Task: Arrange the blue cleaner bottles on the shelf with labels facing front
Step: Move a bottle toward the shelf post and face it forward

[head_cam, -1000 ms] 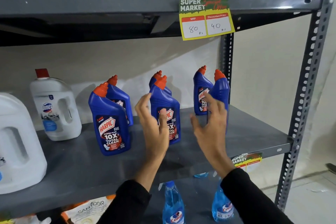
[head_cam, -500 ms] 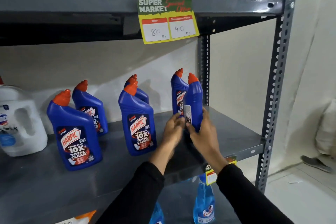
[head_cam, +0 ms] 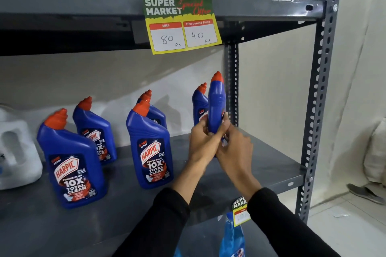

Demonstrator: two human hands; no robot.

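Left hand (head_cam: 203,142) and right hand (head_cam: 236,148) both clasp one blue bottle (head_cam: 217,108), narrow edge forward, right of centre frame. Bare shelf (head_cam: 271,165) extends rightward to the upright post (head_cam: 319,98).

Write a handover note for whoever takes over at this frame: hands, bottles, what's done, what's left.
Left hand and right hand: both gripping the rightmost bottle, held narrow side toward the camera, label not visible.
Shelf: five other blue bottles stand on it.
Done: front-left bottle and front-middle bottle show labels forward.
Left: turn the held bottle label-front and set it down; check the back bottles, partly hidden.
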